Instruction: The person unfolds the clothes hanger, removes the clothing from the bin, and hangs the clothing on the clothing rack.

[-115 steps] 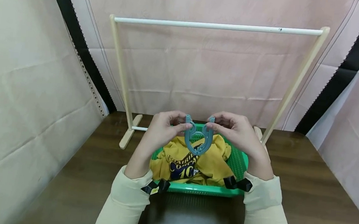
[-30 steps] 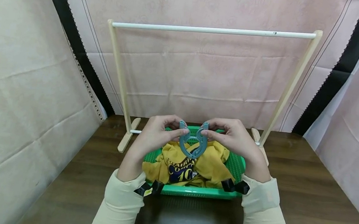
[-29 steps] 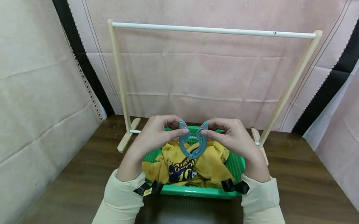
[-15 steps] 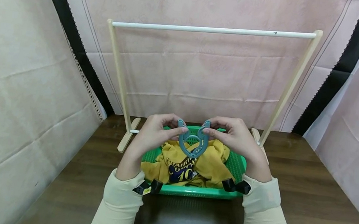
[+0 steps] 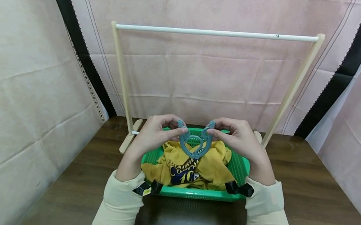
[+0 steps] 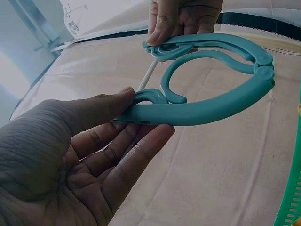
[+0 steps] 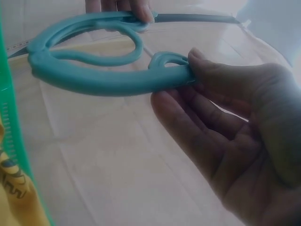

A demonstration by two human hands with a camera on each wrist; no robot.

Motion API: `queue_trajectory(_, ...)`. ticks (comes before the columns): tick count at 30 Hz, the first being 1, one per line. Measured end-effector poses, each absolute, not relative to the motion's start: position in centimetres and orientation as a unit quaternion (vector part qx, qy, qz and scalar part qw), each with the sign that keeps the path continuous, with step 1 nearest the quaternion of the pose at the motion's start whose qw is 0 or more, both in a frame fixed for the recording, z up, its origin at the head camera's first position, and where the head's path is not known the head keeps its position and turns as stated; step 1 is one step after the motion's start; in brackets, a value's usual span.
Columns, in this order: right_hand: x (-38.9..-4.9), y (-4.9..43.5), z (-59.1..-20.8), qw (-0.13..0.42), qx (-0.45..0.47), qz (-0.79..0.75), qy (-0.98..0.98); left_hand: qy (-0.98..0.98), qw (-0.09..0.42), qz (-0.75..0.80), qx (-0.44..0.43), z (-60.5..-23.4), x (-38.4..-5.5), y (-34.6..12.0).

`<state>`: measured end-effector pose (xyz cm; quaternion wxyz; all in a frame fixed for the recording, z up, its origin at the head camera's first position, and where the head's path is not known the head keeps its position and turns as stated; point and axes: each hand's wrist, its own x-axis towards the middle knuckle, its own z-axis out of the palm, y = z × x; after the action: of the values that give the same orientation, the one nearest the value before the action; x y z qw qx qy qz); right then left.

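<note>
A teal folding clothes hanger [image 5: 208, 143] is held up in front of me, its two arms folded down into a U with the hinge at the bottom. My left hand [image 5: 156, 133] pinches the tip of the left arm between thumb and fingers. The other tip is pinched by my right hand [image 5: 237, 137]. Both wrist views show the hanger [image 6: 211, 110] closely, with its curved hook lying between the arms. Beneath the hands, a yellow garment [image 5: 216, 163] with a dark blue print lies crumpled in a green basket [image 5: 198, 194].
Behind the basket stands a rack with pale wooden posts [image 5: 123, 74] and a white top rod [image 5: 195, 31]. Light cloth walls [image 5: 203, 78] with black edging enclose the brown wooden table [image 5: 303, 196] at the back and both sides.
The hanger's two arms have spread slightly apart over the last second, the right hand shifting a little to the right. Both hands have kept their pinch, and the garment stays in the basket.
</note>
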<state>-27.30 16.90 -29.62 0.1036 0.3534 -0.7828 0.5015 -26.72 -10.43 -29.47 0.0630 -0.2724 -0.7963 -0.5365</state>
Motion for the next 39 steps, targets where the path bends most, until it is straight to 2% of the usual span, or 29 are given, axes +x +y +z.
queue_trajectory(17, -27.18, 17.53, -29.32, 0.093, 0.338, 0.506, -0.788, -0.785, 0.082, -0.552, -0.268, -29.11, -26.59, -10.76)
queue_trajectory(29, -27.23, 17.87, -29.96, 0.051, 0.378, 0.507, -0.773, -0.788, 0.074, -0.553, -0.262, -29.54, -26.47, -10.65)
queue_trajectory(39, -26.73, 17.91, -29.55, 0.074, 0.347, 0.495, -0.793, -0.790, 0.072, -0.554, -0.253, -29.49, -26.68, -10.66)
